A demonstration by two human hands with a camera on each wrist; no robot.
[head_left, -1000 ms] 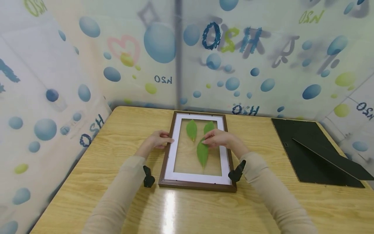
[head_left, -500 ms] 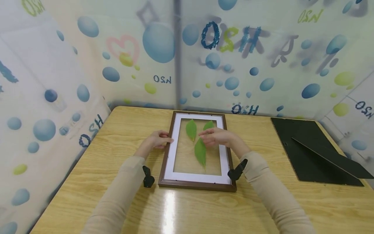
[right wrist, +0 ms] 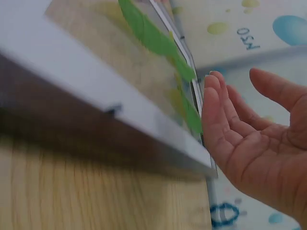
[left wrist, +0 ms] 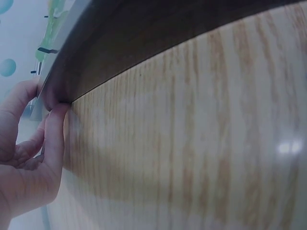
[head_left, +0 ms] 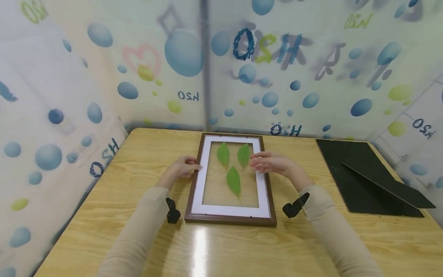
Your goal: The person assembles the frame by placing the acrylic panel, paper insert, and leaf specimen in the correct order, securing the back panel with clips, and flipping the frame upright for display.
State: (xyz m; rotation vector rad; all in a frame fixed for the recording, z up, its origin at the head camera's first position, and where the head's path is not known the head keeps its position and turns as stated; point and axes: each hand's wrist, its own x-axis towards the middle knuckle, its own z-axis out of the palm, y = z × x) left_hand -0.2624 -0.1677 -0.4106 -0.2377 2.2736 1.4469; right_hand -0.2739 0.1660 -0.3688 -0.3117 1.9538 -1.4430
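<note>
A brown picture frame [head_left: 228, 219] with a white mat [head_left: 225, 210] and a see-through middle lies on the table. Three green leaves rest in its window: one at upper left [head_left: 223, 154], another leaf at upper right [head_left: 243, 154], and a lower leaf [head_left: 233, 180] between them. My left hand [head_left: 183, 166] grips the frame's left edge, thumb on top; the left wrist view shows a finger [left wrist: 57, 124] at the rim's underside. My right hand [head_left: 271, 163] hovers over the frame's right side, fingers loosely extended, holding nothing; the right wrist view shows its palm [right wrist: 259, 148].
A black backing board [head_left: 346, 154] with a raised stand flap [head_left: 387, 186] lies on the right of the wooden table [head_left: 155, 150]. A patterned curtain [head_left: 166, 111] with blue and yellow dots closes off the back and sides.
My right hand let go of the lower leaf and moved right, off the leaves. That leaf shifted left to sit between the upper two. The left hand stays on the frame's edge.
</note>
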